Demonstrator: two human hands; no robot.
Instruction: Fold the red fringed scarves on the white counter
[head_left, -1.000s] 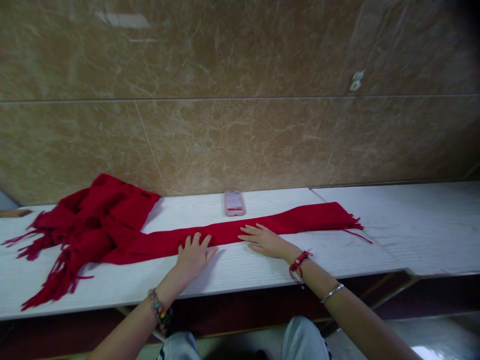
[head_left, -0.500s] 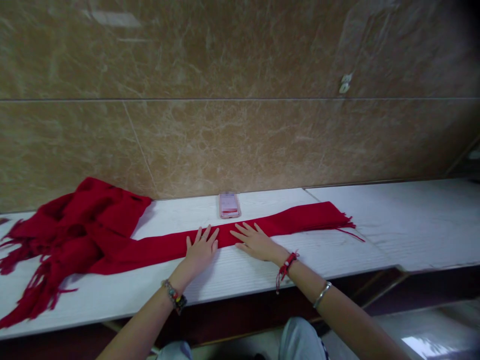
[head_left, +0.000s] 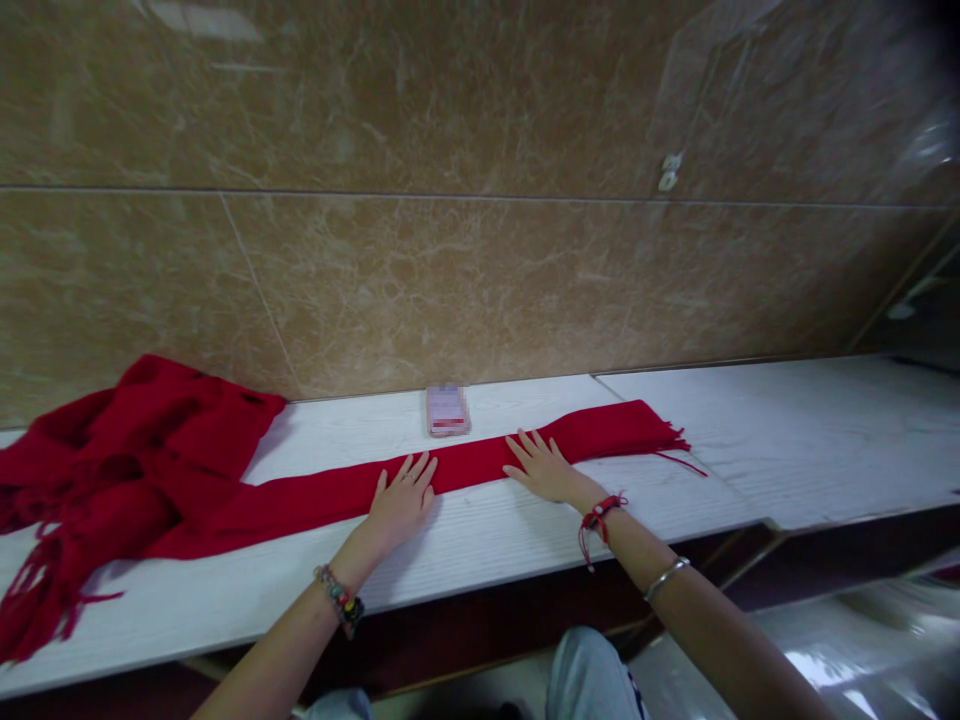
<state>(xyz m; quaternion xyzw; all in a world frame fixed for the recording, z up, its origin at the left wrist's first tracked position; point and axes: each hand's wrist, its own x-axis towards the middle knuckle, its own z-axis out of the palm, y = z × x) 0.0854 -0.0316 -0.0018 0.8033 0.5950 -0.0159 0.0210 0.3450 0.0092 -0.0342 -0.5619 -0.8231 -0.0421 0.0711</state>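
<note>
A red scarf (head_left: 469, 468) with fringed ends lies lengthwise along a white bench top (head_left: 465, 545). Its right stretch is folded into a narrow flat strip, with the fringe at the far right end. The left part sits in a loose, bunched heap (head_left: 172, 430), tassels spilling toward the front. My left hand (head_left: 401, 500) rests flat on the strip, fingers spread. Farther right, my right hand (head_left: 544, 470) also presses flat on the strip with its fingers apart. Neither hand grips the cloth.
Behind the strip, near the wall, lies a phone (head_left: 448, 410) with a lit screen. A brown marble-tiled wall (head_left: 450, 280) rises along the back edge. The bench's front edge runs above dark open space, with my knee (head_left: 589, 675) below it.
My right hand has slid to the right along the strip, widening the space between my hands. My left hand stays at about the same place on the scarf. The view has shifted slightly right.
</note>
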